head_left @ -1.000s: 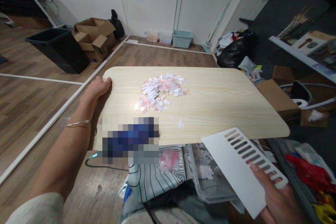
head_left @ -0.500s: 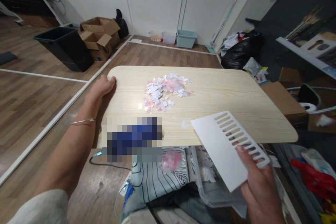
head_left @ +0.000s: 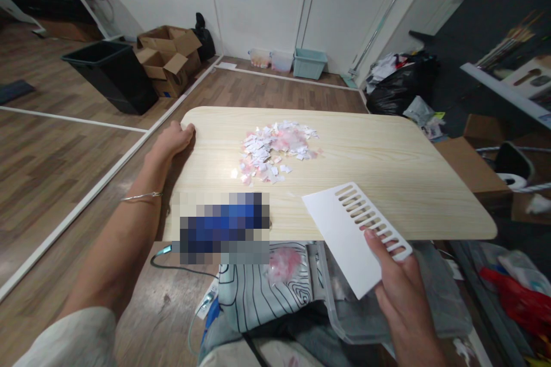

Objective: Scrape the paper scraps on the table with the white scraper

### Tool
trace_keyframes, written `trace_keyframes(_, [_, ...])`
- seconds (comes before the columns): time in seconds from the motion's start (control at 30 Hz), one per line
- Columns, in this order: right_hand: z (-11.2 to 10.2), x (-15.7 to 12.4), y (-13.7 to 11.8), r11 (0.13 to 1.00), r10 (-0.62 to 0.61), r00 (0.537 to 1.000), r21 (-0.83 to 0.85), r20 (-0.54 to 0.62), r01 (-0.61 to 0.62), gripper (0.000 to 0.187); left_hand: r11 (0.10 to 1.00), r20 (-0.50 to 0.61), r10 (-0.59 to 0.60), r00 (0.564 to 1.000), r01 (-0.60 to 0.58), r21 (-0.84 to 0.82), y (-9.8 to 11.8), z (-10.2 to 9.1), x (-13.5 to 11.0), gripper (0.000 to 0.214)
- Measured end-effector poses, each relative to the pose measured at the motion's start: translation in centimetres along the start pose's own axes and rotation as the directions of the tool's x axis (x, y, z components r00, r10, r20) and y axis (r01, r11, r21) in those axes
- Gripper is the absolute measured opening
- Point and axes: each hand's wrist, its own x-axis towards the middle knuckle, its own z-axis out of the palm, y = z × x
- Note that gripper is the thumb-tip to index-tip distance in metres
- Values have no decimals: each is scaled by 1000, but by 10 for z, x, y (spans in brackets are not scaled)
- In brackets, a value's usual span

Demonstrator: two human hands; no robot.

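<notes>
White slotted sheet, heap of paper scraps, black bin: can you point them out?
White slotted sheet [head_left: 344,235], head view: the plain face beside its slots.
Paper scraps [head_left: 262,151], head view: white pieces in the heap.
Black bin [head_left: 117,80], head view: its side wall.

Right hand [head_left: 394,272] holds a scraper [head_left: 340,235]; left hand [head_left: 177,137] touches the table [head_left: 387,166]; scraps [head_left: 262,152] lie piled on top

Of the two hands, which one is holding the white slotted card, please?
The right hand: its thumb lies over the slotted side of the white card. The left hand is instead at the left edge of the table.
</notes>
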Motion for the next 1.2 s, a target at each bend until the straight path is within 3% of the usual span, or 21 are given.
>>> trace_keyframes(0.3, [-44,5,1,998,41,997,-44,-65,-44,55,998,11,-27,1000,27,-51,2,-1,-2,76])
trace_keyframes(0.53, [-67,-8,2,999,26,984,-42,-174,-34,52,999,44,-41,998,42,-17,9,-9,-10,78])
trace_keyframes(0.7, [-76,-16,-8,995,71,976,-48,-207,-83,45,999,61,-43,997,45,-21,16,-15,-20,76])
trace_keyframes(0.93, [-80,-12,-15,996,90,959,5,-268,-92,54,999,66,-36,997,37,-7,24,-20,-27,73])
trace_keyframes(1.13, [-90,-15,-16,986,137,949,-51,-284,-157,53,999,54,-45,998,46,-14,22,-18,-24,74])
trace_keyframes(1.2, [-93,-19,-17,988,82,960,-105,-268,-114,47,999,48,-45,998,45,-7,22,-18,-23,74])
